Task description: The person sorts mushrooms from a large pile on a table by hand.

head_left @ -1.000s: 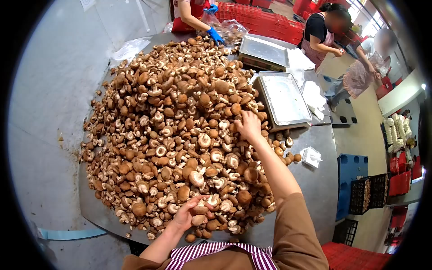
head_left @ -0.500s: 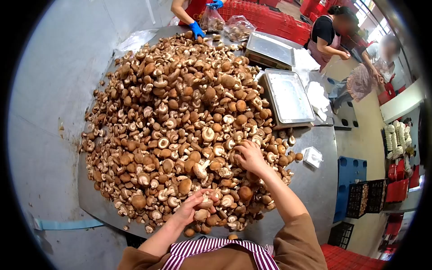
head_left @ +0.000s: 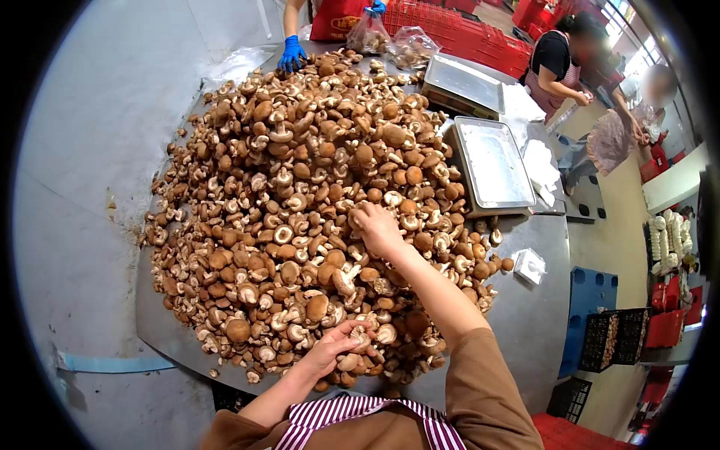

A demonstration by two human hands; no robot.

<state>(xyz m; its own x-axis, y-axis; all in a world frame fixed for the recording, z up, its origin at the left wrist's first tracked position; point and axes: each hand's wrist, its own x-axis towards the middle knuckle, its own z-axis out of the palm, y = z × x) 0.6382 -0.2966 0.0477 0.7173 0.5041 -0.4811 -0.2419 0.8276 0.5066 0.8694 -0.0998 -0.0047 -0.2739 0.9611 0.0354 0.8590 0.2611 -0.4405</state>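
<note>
A large heap of brown shiitake mushrooms (head_left: 300,217) covers the metal table (head_left: 536,300). Close to my body, at the heap's near edge, my left hand (head_left: 330,352) is closed around a mushroom (head_left: 361,339), its pale underside partly showing. Other mushrooms lie right under those fingers. Farther out, my right hand (head_left: 375,229) reaches into the middle of the heap with curled fingers. It grips at a mushroom there, though the fingertips are mostly hidden.
Two shallow metal trays (head_left: 491,165) stand right of the heap, near white paper (head_left: 540,169) and a small white packet (head_left: 529,265). Across the table, a person's blue-gloved hand (head_left: 291,55) touches the heap beside bagged mushrooms (head_left: 367,34). Two other people stand at the upper right.
My right hand has moved left and farther into the heap. My left hand stays near the front edge, now turned more over its mushroom. The other person's blue glove has shifted left.
</note>
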